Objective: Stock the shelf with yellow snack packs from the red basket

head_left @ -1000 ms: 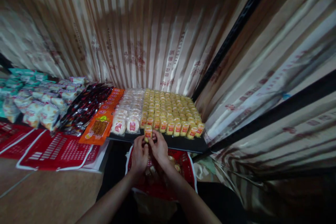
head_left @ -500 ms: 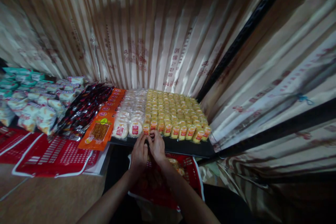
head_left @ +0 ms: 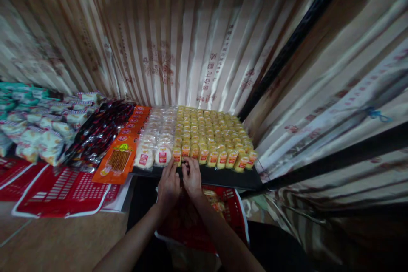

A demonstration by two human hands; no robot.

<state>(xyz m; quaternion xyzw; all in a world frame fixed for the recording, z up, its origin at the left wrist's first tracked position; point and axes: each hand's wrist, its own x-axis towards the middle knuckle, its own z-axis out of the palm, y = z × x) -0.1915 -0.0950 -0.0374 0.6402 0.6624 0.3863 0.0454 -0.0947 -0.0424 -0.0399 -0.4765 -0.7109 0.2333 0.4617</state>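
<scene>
My left hand [head_left: 168, 183] is at the shelf's front edge, its fingertips against a small yellow snack packet [head_left: 176, 156] with an orange-red label. Its fingers are stretched forward. Just right of it, my right hand [head_left: 192, 178] has its fingertips by the neighbouring front packet [head_left: 185, 151], fingers slightly bent and thumb apart. Neither hand has anything visibly lifted in it. Behind them, rows of the same yellow packets [head_left: 212, 131] stand close together on the black shelf [head_left: 229, 179]. Round white crackers in clear wrappers [head_left: 163, 156] lie to their left.
Below the shelf, a red basket [head_left: 234, 204] holds more packets. Leftward lie an orange snack bag [head_left: 117, 159], dark shiny packets [head_left: 98, 134], white bags [head_left: 51, 144] and another red basket [head_left: 63, 191]. A striped curtain [head_left: 191, 51] and black metal post [head_left: 296, 42] stand behind.
My hands have drawn slightly apart: the right fingertips have moved off the leftmost front packet toward its neighbour, while the left ones stay there. The view has shifted slightly.
</scene>
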